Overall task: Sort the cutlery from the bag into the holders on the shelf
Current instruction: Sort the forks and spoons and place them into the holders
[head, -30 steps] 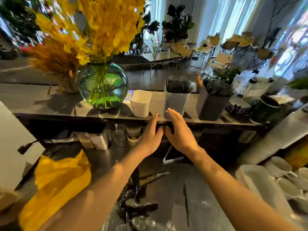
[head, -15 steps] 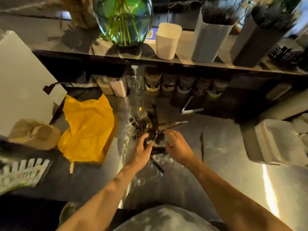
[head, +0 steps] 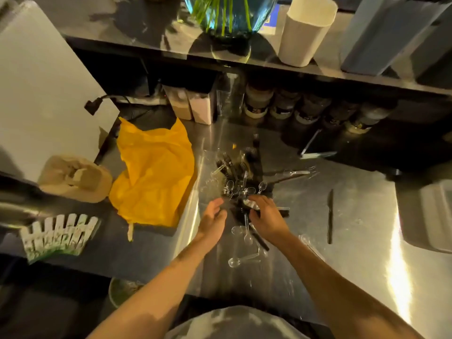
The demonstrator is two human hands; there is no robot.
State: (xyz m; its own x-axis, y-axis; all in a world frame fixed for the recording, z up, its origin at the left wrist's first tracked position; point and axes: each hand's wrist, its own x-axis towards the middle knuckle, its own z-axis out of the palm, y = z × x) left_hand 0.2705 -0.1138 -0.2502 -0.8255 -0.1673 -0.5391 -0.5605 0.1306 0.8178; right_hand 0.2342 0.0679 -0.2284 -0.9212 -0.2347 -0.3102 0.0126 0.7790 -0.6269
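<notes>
A pile of clear and black plastic cutlery (head: 241, 178) lies on the steel counter (head: 362, 216), partly inside a clear bag. My left hand (head: 212, 219) rests at the pile's near left edge, fingers spread. My right hand (head: 265, 216) lies on the near side of the pile, fingers curled over some pieces; what it grips is hidden. Loose clear spoons (head: 241, 260) lie between my wrists. On the shelf (head: 146, 42) above stand a white holder (head: 305, 30) and a grey holder (head: 381, 35).
A yellow bag (head: 154, 174) lies crumpled to the left. A black knife (head: 330, 216) lies alone on the right. A glass vase (head: 230, 18) stands on the shelf. Jars (head: 283, 106) line up under the shelf. A white tray (head: 430, 216) is at the right edge.
My hands came down from the shelf edge to the cutlery pile, and my view tilted down onto the counter. Over the last half second both hands stay at the pile.
</notes>
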